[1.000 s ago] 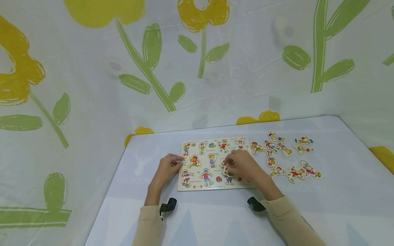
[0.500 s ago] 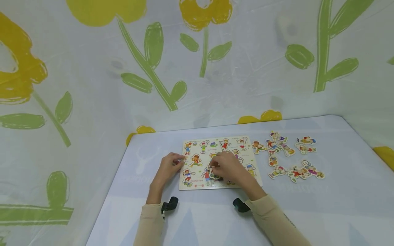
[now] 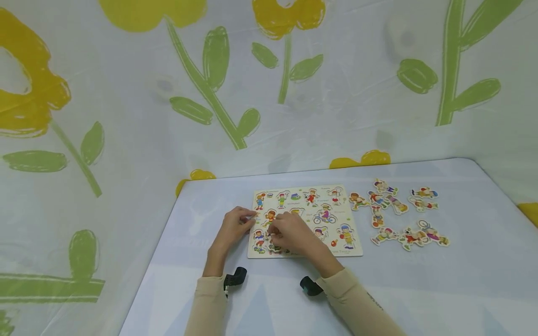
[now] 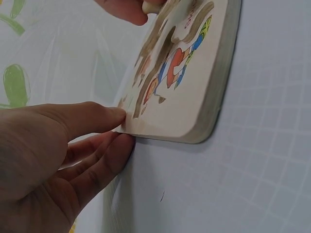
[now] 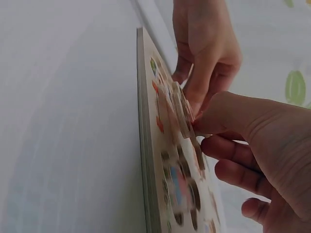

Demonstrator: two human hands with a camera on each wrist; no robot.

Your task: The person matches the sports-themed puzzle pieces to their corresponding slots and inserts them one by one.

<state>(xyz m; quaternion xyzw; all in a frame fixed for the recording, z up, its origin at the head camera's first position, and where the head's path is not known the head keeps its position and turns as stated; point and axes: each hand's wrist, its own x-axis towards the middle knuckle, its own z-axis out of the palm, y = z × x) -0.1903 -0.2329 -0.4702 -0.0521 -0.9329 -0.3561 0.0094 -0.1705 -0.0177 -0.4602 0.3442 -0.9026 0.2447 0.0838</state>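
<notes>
Over the board (image 3: 327, 251), towards its near left corner, my curled right hand (image 3: 292, 233) pinches one puzzle piece (image 5: 181, 110), long axis unclear; it lies right of my left hand (image 3: 233, 228), which grips the board's left edge.

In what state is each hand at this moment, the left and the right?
Left hand: closed, pinching the edge of the board.
Right hand: closed, pinching a puzzle piece over the board.
</notes>
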